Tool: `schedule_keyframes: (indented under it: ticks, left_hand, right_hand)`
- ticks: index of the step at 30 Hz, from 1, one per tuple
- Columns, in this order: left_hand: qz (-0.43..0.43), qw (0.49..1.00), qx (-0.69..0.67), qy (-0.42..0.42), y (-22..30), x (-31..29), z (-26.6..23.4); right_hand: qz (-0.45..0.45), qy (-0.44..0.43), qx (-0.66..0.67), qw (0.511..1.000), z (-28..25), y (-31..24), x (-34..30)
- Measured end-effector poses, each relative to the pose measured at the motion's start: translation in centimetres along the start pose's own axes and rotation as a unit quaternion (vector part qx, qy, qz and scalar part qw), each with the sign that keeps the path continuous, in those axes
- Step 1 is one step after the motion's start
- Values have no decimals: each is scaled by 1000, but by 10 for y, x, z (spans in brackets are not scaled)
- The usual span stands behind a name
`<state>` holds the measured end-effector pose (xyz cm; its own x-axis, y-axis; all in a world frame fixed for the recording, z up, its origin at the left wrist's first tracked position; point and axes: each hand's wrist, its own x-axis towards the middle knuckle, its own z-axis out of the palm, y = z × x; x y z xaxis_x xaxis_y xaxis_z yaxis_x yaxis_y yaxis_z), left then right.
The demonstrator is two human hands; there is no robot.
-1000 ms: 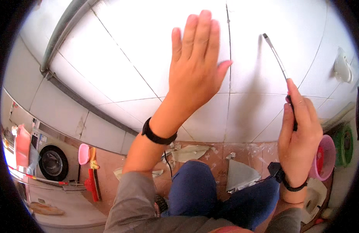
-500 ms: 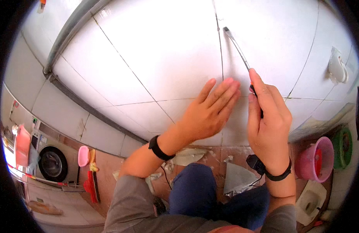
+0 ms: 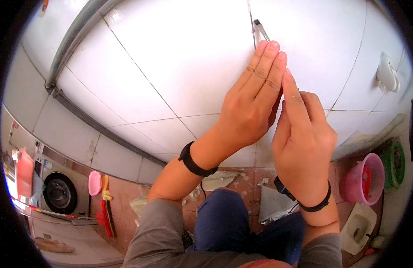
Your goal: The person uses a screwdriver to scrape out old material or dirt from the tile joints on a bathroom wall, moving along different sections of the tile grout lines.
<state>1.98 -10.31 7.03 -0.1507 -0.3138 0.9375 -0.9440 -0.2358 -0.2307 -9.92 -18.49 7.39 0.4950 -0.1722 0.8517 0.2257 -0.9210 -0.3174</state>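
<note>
My right hand (image 3: 305, 129) is closed around a flathead screwdriver (image 3: 262, 30), its index finger stretched along it. The handle is hidden in my grip now. Its dark, flat tip points up and away, beside the dark vertical joint of the white tiled wall (image 3: 193, 58). My left hand (image 3: 253, 96) lies over the metal shaft with its fingers straight and side by side. Those fingertips cover most of the shaft, so only the end shows. The left thumb is hidden. The hands are close together, the right index fingertip beside the left fingers.
A grey pipe (image 3: 63, 58) bends along the upper left. Low on the right stand a pink bucket (image 3: 349, 183) and a green basin (image 3: 394, 165); a white hook (image 3: 387, 76) sits on the wall. A grey sheet (image 3: 273, 203) and scraps lie on the floor. Far left is a washing machine (image 3: 41, 165).
My left hand has moved up and right, from beside the screwdriver to over its shaft. My right hand and the screwdriver have shifted slightly up and left.
</note>
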Motion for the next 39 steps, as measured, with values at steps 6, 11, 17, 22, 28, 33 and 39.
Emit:
schedule_keyframes:
  ticks: [6,11,17,22,28,33,39]
  left_hand:
    - [-69,994,-42,-79,11,30,-6]
    - [-82,992,-15,-96,28,1,-6]
    - [-64,994,-12,-85,29,6,4]
    - [-61,995,-27,-78,27,4,7]
    - [-46,998,-26,-42,22,4,11]
    - [-25,997,0,-72,25,7,7]
    - [-94,986,97,-97,31,3,-5]
  right_hand:
    - [13,52,22,998,-6,5,23]
    - [18,-5,38,999,-4,17,-6]
    - [2,-51,24,998,-26,21,10]
    - [-12,-88,-33,995,-44,13,19]
    - [-7,-111,-60,992,-43,5,22]
    - [-17,-103,-56,993,-41,9,26]
    - [-76,-102,-85,988,-29,-2,26]
